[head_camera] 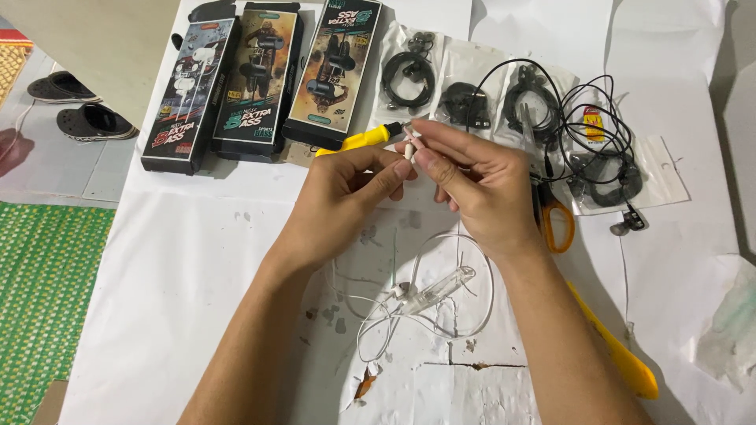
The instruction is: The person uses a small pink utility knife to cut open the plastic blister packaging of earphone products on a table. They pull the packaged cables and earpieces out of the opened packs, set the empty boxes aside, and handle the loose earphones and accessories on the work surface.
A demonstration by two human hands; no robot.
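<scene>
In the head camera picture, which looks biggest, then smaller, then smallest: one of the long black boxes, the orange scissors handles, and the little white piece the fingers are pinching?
1. Long black box: biggest by far.
2. Orange scissors handles: much smaller, partly hidden behind the right hand.
3. Little white piece: smallest, pinched by the right hand and left hand.

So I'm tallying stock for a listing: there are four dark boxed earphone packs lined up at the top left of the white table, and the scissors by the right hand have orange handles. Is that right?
Not quite: the head view shows three dark boxed packs, not four, lined up at the top left of the white table. The rest stands: the scissors by the right hand have orange handles.
</scene>
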